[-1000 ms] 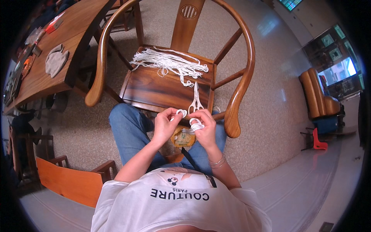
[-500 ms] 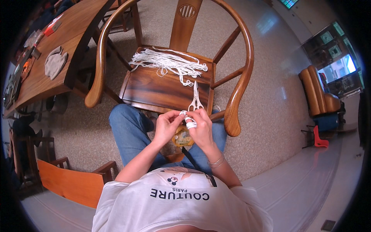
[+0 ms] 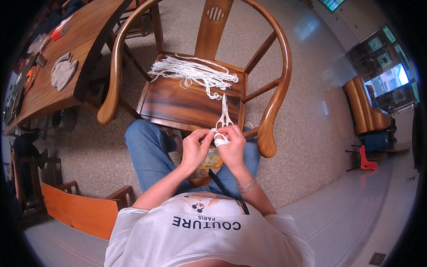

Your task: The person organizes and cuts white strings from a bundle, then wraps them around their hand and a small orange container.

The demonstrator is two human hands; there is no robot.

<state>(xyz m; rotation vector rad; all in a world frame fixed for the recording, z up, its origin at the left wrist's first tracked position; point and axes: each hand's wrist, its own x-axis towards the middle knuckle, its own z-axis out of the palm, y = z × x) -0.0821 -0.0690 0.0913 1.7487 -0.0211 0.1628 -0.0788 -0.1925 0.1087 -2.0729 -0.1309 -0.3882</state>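
Note:
Both hands meet over my lap, just in front of the chair seat. My left hand [image 3: 195, 146] pinches one part of a white cord [image 3: 221, 141] between thumb and fingertips. Loops of that cord wrap the fingers of my right hand [image 3: 232, 146], whose thumb and forefinger pinch it close to the left fingertips. The exact twist of the cord between the fingertips is too small to make out. Just beyond the right hand, white-handled scissors [image 3: 224, 113] lie on the seat with their tip pointing away. Farther back on the seat spreads a bundle of white cords [image 3: 193, 71].
The wooden armchair [image 3: 178, 104] faces me, its curved arms on both sides of the seat. A yellow bag [image 3: 212, 160] shows below my hands. A wooden table [image 3: 84, 40] with a beige cloth [image 3: 63, 72] stands at left. A brown leather sofa [image 3: 362, 107] is far right.
My left hand has shifted slightly right, and the fingertips have closed in on the cord. The loops on my right hand have turned a little. Scissors and cord bundle stay put.

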